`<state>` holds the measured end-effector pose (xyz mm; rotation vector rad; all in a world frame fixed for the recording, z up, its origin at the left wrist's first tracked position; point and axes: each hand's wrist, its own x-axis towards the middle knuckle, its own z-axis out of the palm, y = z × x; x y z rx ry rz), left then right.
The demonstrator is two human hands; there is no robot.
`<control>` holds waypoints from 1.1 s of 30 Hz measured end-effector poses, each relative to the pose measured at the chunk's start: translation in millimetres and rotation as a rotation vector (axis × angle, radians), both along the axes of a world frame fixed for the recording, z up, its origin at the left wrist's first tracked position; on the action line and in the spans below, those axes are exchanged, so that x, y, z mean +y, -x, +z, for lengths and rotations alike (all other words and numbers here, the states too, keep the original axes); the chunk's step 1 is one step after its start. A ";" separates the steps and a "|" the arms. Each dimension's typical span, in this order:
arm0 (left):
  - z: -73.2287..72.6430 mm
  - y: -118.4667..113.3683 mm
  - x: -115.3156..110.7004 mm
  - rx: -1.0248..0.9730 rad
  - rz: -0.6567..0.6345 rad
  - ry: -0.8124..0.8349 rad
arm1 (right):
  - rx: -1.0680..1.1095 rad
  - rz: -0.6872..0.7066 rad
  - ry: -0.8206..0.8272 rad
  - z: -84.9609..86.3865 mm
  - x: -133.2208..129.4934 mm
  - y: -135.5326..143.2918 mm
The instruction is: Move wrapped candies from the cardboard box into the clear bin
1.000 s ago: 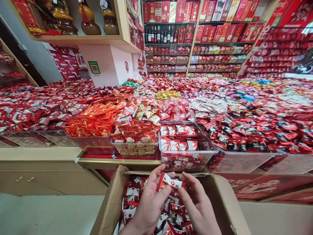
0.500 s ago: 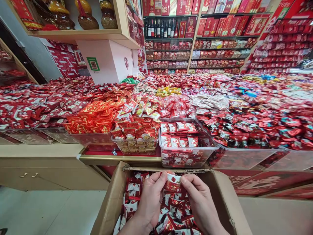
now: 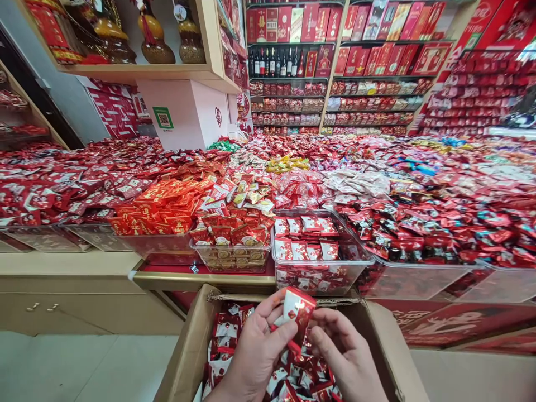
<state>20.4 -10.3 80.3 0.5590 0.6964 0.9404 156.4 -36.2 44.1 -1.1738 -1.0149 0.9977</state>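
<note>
My left hand [image 3: 262, 346] pinches a small red-and-white candy packet [image 3: 298, 312] between thumb and fingers, tilted upright above the carton. Close by the packet's right edge, my right hand [image 3: 345, 349] has its thumb and fingers bent and slightly apart; whether a fingertip still touches the wrapper is hard to see. Below both hands, the open cardboard box [image 3: 383, 329] holds many loose packets [image 3: 226, 329] of similar red and white. Beyond the box stands a clear plastic bin [image 3: 322, 271] with similar packets stacked in rows, its right part showing a gap.
Left of that bin is a smaller clear bin of durian packets [image 3: 234, 237]. A gold-edged counter ledge [image 3: 209, 283] runs behind the carton. Heaped candy [image 3: 419, 223] fills bins on both sides. Shelves [image 3: 288, 78] with bottles and boxes rise at the back, and a display cabinet [image 3: 163, 70] overhangs at left.
The packet has turned from lying level between both hands to upright in my left hand. My right fingers have shifted off its end. The view has tipped slightly upward.
</note>
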 end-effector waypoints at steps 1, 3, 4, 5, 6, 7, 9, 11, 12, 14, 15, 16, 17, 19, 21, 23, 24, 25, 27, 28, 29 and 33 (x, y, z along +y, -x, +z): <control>1.1 -2.8 -0.3 0.018 0.030 -0.033 | 0.055 0.037 0.045 2.6 -0.1 2.9; 2.5 -6.9 -0.6 0.036 0.060 -0.063 | 0.101 0.077 0.088 6.6 1.4 6.4; 2.8 -8.2 -0.9 0.029 0.061 -0.067 | 0.102 0.080 0.098 7.5 2.8 7.0; 3.1 -9.1 -1.4 0.019 0.053 -0.067 | 0.099 0.076 0.109 7.6 4.3 7.0; 3.4 -9.8 -1.9 0.009 0.041 -0.060 | 0.096 0.070 0.119 7.1 5.8 6.5; 3.7 -10.4 -2.4 -0.008 0.027 -0.051 | 0.090 0.065 0.123 6.2 7.3 5.8; 4.5 -11.6 -3.2 -0.045 0.021 -0.022 | 0.068 0.069 0.102 4.6 10.0 4.4; 4.9 -12.4 -3.1 -0.078 0.053 0.021 | 0.048 0.070 0.063 3.9 12.2 3.7; 4.8 -12.4 -2.6 -0.091 0.064 0.043 | 0.038 0.071 0.048 3.9 13.1 3.6; 3.3 -11.3 -1.0 -0.094 0.062 0.074 | 0.007 0.087 0.023 3.2 14.4 3.7; 1.9 -10.2 0.0 -0.088 0.054 0.082 | -0.023 0.102 0.009 2.1 14.7 3.7; 0.2 -9.0 1.0 -0.077 0.054 0.087 | -0.063 0.110 -0.008 0.3 14.8 3.5; -1.9 -7.7 2.1 -0.061 0.067 0.089 | -0.114 0.101 -0.032 -2.1 14.7 3.2; -6.9 -5.5 3.9 -0.026 0.118 0.091 | -0.285 0.041 -0.151 -8.5 14.4 2.2; -12.6 -4.6 5.3 -0.004 0.158 0.083 | -0.554 -0.030 -0.390 -15.0 14.0 1.6; -18.0 -4.9 5.9 0.008 0.152 0.090 | -0.864 -0.041 -0.688 -18.7 13.4 2.0; -20.0 -5.4 5.9 0.008 0.137 0.096 | -1.005 -0.035 -0.802 -18.7 12.8 2.3; -21.0 -5.9 5.7 0.003 0.124 0.098 | -1.125 -0.027 -0.873 -17.0 12.0 2.5; -19.4 -6.3 4.9 -0.028 0.108 0.074 | -1.307 -0.019 -0.943 -7.9 10.1 0.9; -16.7 -5.8 4.4 -0.056 0.107 0.045 | -1.368 -0.011 -0.961 -0.6 9.8 -1.3; -13.3 -4.5 4.1 -0.083 0.110 0.020 | -1.404 0.008 -0.976 8.1 10.8 -4.5; -6.6 7.8 3.8 -0.027 0.094 0.013 | -1.298 0.039 -0.976 49.6 37.9 -22.2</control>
